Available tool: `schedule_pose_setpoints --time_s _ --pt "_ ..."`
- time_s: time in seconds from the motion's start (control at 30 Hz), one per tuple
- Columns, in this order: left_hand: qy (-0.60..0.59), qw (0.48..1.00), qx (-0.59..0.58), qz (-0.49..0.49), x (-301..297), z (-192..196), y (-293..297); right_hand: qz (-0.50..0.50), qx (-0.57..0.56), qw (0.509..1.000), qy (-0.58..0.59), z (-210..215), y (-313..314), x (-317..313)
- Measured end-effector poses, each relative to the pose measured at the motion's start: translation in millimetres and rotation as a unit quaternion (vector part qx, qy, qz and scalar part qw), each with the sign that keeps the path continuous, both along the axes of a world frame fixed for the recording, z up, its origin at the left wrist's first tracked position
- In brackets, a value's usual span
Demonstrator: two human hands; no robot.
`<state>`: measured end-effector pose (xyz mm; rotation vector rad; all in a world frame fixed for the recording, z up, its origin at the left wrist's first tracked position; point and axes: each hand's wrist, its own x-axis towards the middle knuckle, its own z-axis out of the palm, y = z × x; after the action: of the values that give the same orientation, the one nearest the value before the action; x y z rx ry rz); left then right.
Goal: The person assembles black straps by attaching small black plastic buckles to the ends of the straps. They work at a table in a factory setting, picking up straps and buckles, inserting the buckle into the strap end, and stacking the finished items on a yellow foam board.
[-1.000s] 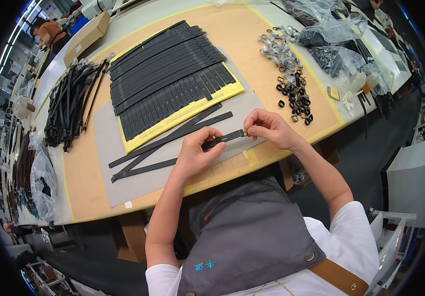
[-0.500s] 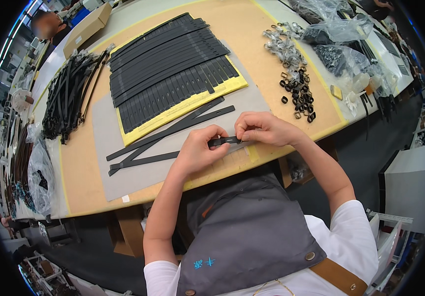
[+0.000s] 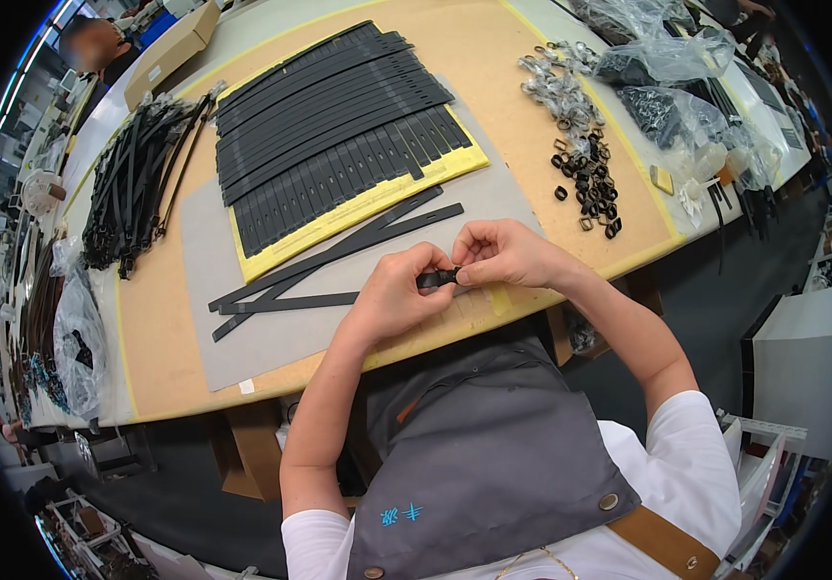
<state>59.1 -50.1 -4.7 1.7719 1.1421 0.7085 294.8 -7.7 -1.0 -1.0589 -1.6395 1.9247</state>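
A: At the near edge of the table (image 3: 493,58), both hands meet over one black strap (image 3: 290,302). The left hand (image 3: 392,295) is closed on it from the left, the right hand (image 3: 508,253) pinches the tip from the right.

B: And the strap itself lies on the grey mat (image 3: 242,338), running off to the left, only its right end lifted between the fingertips.

A: I'd judge this the fitting step: something small goes onto that strap end. A loop or buckle, probably, though the fingers hide it.

B: The supply sits far right, a heap of black rings and buckles (image 3: 590,184), well apart from the hands.

A: Further back, a neat row of finished-looking straps on a yellow board (image 3: 339,145). Far left, a loose bundle of straps (image 3: 136,184).

B: What next calls for, to my eye, is a steady pinch and a straight feed, so the tip does not buckle.
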Motion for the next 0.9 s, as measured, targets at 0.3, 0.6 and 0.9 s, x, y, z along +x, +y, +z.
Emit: schedule_pose_setpoints --time_s 0.3,0.6,0.9 --pt "-0.039 0.999 0.005 0.009 -4 -2 -5 -0.049 0.084 0.995 -0.034 5 -8 -10" --pt "-0.044 0.997 0.059 0.03 1 -5 -4 -0.088 0.025 0.995 0.032 9 -10 -6" --pt "-0.02 0.995 0.09 0.048 2 11 -7 -0.102 -0.049 0.988 0.106 9 -9 18"
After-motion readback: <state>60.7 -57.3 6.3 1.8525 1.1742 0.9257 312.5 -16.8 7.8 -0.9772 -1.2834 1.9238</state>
